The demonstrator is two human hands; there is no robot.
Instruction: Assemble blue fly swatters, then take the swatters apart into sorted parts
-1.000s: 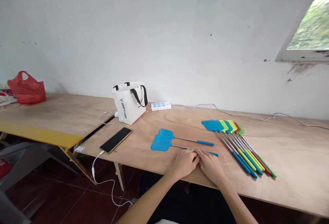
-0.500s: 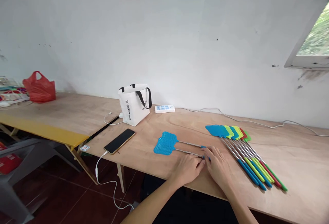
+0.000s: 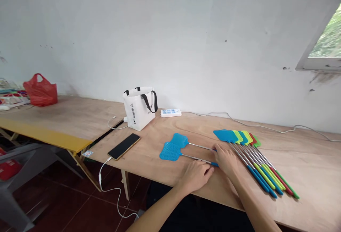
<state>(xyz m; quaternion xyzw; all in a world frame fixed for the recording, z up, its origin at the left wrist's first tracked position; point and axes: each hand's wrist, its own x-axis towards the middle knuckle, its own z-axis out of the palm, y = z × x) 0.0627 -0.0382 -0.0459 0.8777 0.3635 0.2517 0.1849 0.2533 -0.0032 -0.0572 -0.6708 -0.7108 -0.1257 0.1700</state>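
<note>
Two blue fly swatters with metal shafts lie side by side on the wooden table, their mesh heads to the left. My left hand (image 3: pixel 196 176) rests by the front fly swatter (image 3: pixel 170 152), fingers curled and pressed at its shaft close to the blue handle. The handle of the rear fly swatter (image 3: pixel 180 140) is in my right hand (image 3: pixel 226 159), whose fingers close over it and hide most of it. Right of my hands, a fanned row of fly swatters (image 3: pixel 247 154) in blue, yellow-green, red and green lies with heads toward the wall.
A black phone (image 3: pixel 124 146) on a white cable lies at the left. Behind it stand a white bag (image 3: pixel 140 109) with black handles and a power strip (image 3: pixel 171 112). A red plastic bag (image 3: pixel 41 90) sits on the far-left table. A cable (image 3: pixel 239 121) runs along the wall.
My right hand has shifted slightly away from me and right with the rear fly swatter, whose head now lies farther from the front one. My left hand has barely moved.
</note>
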